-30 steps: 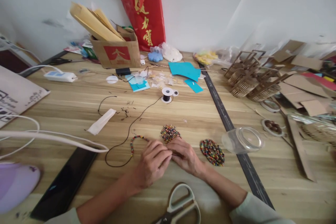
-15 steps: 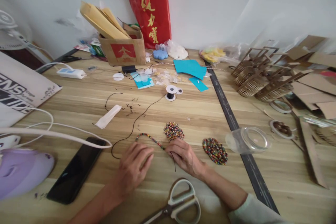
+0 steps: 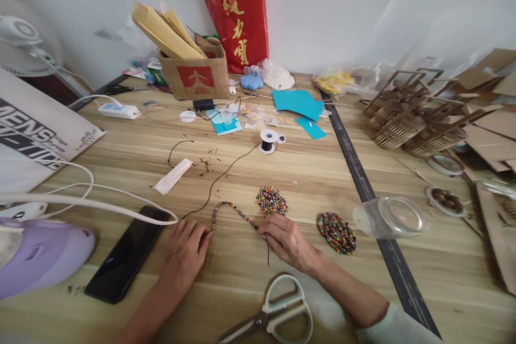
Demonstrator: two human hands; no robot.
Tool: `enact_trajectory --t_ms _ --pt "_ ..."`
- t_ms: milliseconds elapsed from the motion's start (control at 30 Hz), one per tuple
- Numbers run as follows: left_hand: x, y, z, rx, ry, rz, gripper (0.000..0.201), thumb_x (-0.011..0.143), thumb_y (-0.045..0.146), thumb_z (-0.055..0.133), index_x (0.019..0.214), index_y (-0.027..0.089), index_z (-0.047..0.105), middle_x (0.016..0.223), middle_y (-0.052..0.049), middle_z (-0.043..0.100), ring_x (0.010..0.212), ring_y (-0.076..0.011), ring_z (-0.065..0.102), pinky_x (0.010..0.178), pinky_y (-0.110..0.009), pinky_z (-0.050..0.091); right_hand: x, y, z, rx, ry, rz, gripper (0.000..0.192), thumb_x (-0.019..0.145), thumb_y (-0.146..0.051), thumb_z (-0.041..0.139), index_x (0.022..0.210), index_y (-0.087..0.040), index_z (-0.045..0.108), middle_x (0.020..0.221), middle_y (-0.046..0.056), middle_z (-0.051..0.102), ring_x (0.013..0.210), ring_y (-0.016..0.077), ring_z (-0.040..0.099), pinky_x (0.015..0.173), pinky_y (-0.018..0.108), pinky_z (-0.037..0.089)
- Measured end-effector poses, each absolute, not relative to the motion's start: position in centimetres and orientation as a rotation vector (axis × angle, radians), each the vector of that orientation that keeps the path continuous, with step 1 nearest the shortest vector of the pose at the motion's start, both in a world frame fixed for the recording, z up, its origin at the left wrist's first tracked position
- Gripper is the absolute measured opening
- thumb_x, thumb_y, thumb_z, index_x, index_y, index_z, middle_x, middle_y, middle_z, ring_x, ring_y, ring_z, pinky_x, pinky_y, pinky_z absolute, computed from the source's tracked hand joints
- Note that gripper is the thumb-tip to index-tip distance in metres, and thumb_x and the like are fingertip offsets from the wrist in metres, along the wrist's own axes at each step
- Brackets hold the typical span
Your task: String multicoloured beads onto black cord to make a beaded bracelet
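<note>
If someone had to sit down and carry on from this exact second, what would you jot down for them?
Left hand: flat on the table, fingertips at one end of the beaded strand.
Right hand: pinching the strand's other end, where the bare black cord trails off.
Done: a short arc of coloured beads is on the cord, which runs back to the spool.
Left: two piles of loose beads unstrung; scissors lie near the table's front edge.
</note>
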State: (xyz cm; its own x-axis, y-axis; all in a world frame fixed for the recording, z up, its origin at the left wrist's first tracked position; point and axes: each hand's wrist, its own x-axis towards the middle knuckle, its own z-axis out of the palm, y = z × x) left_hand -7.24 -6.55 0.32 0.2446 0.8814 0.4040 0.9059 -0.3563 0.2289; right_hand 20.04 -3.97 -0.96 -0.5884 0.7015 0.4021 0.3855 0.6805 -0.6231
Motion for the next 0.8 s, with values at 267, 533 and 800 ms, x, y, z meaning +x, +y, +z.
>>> enact_trajectory --t_ms 267,533,800 --pt "-7.6 -6.0 1.4 -2.460 -1.936 -1.004 0.026 0.092 0.035 0.046 0.074 0.021 0.058 0.069 -0.002 0.066 0.067 -0.0199 0.061 0.064 -0.030 0.046 20.0 -4.1 -0.6 -0.827 -2.272 0.609 0.015 0.096 -0.017 0.045 0.104 -0.018 0.058 0.096 0.011 0.065 0.090 0.0201 0.060 0.079 0.034 0.053" --pt "-6.4 -5.4 3.8 -2.555 -2.508 -1.292 0.021 0.085 0.037 0.053 0.089 0.019 0.062 0.060 0.002 0.064 0.060 -0.0161 0.063 0.060 -0.025 0.049 19.9 -4.2 -0.7 -0.801 -2.195 0.643 0.016 0.095 -0.015 0.048 0.104 -0.019 0.060 0.104 0.011 0.064 0.097 0.0188 0.062 0.084 0.033 0.055" --pt "-4.1 -4.6 7.6 -2.724 -2.320 -1.547 0.022 0.087 0.032 0.051 0.097 0.016 0.062 0.064 0.001 0.059 0.064 -0.0140 0.060 0.062 -0.024 0.047 19.4 -4.4 0.9 -0.817 -2.096 0.787 0.016 0.095 -0.021 0.049 0.098 -0.017 0.064 0.098 0.011 0.063 0.091 0.0175 0.063 0.080 0.029 0.054"
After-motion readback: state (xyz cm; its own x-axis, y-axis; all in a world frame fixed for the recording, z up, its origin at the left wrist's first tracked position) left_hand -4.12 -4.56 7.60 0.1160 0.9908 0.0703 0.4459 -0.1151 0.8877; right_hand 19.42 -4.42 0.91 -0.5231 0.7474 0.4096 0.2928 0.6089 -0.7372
